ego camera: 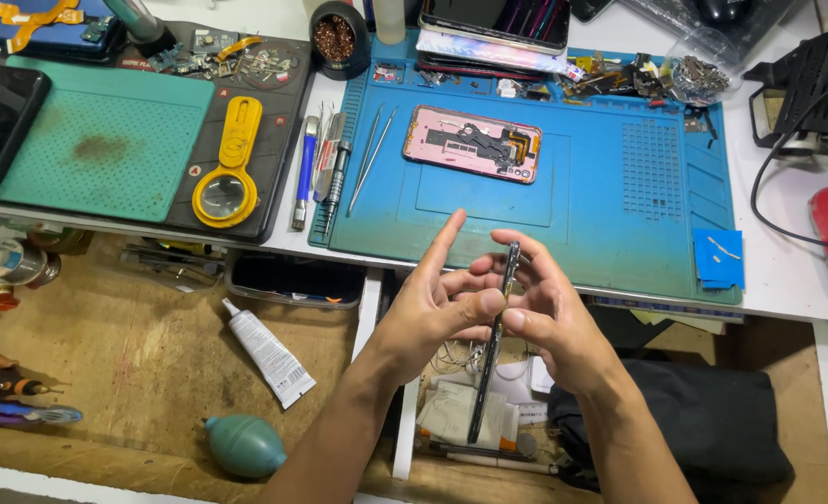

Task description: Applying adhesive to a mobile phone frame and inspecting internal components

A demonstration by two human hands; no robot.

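Yellow magnifier: lies on the dark mat at the left of the surface. Glue tube and green air bulb: lie on the wooden shelf below.

Left hand: thumb and fingers pinch the left edge of the phone frame, forefinger lifted free.

Phone frame: held edge-on and nearly upright between both hands, in front of the blue mat.

Right hand: grip closed on the frame's right edge.

Opened pink phone: lies flat on the blue mat, apart.

Handling note: pinching the rims only, with even pressure from both sides, likely keeps the thin frame from bending.
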